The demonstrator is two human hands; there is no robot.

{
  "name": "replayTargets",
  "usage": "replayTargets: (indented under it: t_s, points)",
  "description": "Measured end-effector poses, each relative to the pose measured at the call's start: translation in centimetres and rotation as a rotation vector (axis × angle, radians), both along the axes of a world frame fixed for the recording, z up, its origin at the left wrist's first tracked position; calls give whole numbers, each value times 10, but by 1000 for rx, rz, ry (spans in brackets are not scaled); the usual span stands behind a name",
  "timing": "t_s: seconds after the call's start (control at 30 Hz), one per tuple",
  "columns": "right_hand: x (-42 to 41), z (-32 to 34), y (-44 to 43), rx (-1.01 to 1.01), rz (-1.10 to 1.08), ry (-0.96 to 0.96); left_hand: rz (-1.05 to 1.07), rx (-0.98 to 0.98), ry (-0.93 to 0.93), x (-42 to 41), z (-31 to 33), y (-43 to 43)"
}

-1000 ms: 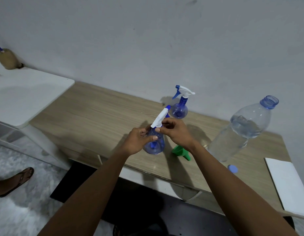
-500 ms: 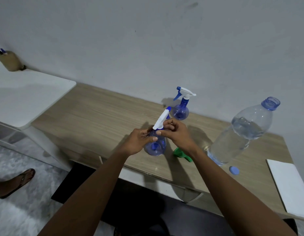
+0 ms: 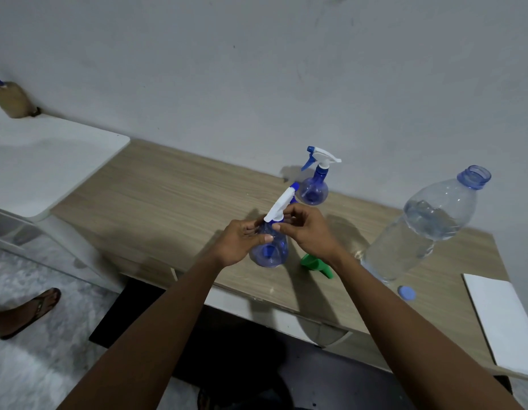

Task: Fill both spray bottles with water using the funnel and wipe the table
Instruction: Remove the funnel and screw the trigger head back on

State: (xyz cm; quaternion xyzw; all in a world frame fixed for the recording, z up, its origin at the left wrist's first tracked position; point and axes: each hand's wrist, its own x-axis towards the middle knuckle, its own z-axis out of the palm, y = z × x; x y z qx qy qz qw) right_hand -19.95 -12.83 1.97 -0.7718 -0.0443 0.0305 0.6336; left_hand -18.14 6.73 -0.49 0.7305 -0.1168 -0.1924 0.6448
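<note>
A round blue spray bottle (image 3: pixel 270 253) stands on the wooden table (image 3: pixel 156 199) near its front edge. My left hand (image 3: pixel 242 241) grips its body from the left. My right hand (image 3: pixel 308 229) pinches the collar under its white trigger head (image 3: pixel 282 202), which leans up and to the right. A second blue spray bottle (image 3: pixel 313 189) with its white head on stands behind, by the wall. A green funnel (image 3: pixel 316 264) lies on its side to the right of the held bottle, partly behind my right wrist.
A big clear water bottle (image 3: pixel 419 232), uncapped and holding water, stands at the right; its blue cap (image 3: pixel 406 292) lies in front of it. A white board (image 3: pixel 505 321) rests on the table's right end. A white counter (image 3: pixel 40 164) adjoins at left. A sandalled foot (image 3: pixel 25 310) is on the floor.
My right hand's fingers have shifted around the collar of the near bottle's trigger head. The bottle and my left hand have stayed in place; the camera has tilted slightly.
</note>
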Motion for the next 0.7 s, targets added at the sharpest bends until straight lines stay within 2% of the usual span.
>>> replayTargets:
  t_s: [0.13,0.27,0.5,0.7]
  points:
    - [-1,-8,17,-18,-175,-62,3,-4,-8,1,-5,0]
    - [-3,-11,24,11,-237,-51,8,-2,-11,0,-5,-1]
    - [-11,-3,-1,232,-27,80,16,-26,8,1,-3,0]
    - [-5,4,-2,13,79,25,36,-19,21,2,-5,1]
